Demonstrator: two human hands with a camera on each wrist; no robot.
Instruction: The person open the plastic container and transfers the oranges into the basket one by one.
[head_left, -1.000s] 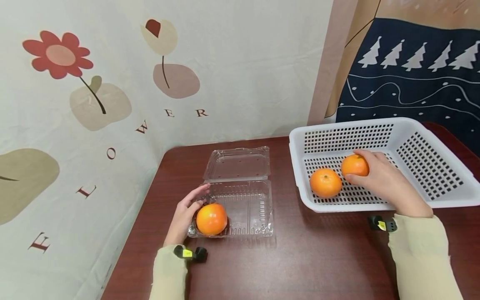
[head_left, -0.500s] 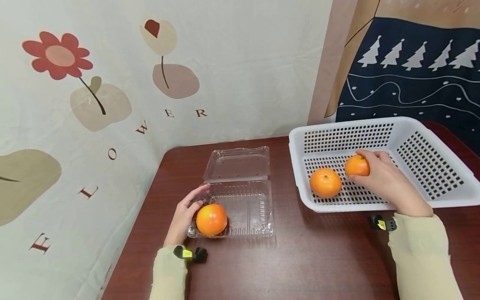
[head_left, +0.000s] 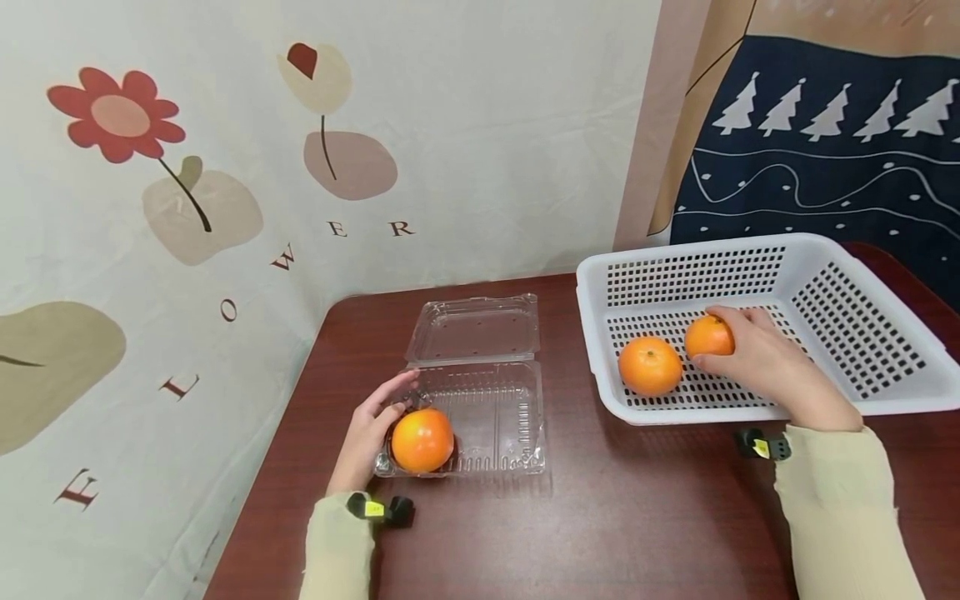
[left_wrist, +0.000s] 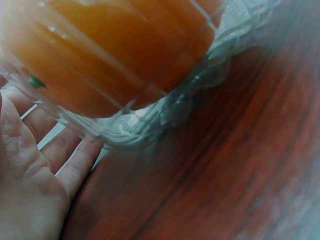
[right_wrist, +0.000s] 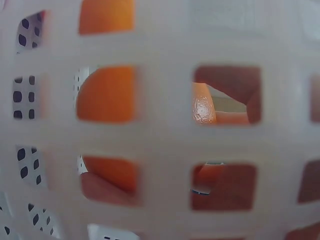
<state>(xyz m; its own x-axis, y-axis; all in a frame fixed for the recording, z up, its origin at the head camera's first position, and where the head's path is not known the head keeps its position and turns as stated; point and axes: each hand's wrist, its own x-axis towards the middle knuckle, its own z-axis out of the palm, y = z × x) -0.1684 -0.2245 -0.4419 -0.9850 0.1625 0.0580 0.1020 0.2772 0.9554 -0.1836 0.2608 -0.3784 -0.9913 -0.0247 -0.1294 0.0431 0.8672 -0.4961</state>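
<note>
In the head view my right hand [head_left: 765, 354] reaches over the near rim of the white basket [head_left: 607, 404] and grips an orange [head_left: 708, 336] between thumb and fingers. A second orange [head_left: 650, 367] lies just left of it in the basket. Through the basket's holes, the right wrist view shows parts of an orange [right_wrist: 107, 95] and of the hand. My left hand [head_left: 367, 433] touches the left side of a clear plastic clamshell box [head_left: 480, 417], its fingers fairly straight. One orange [head_left: 422, 440] sits in the box's near left corner, seen through its wall in the left wrist view.
The box's hinged lid [head_left: 476, 329] lies folded back behind it. All stands on a dark red wooden table [head_left: 600, 508]. A flower-printed cloth [head_left: 480, 133] hangs behind, with a dark tree-patterned cloth [head_left: 817, 183] at the right.
The right hand's orange shifts slightly right, then back left and a little nearer, staying inside the basket. My left hand and the box stay in place.
</note>
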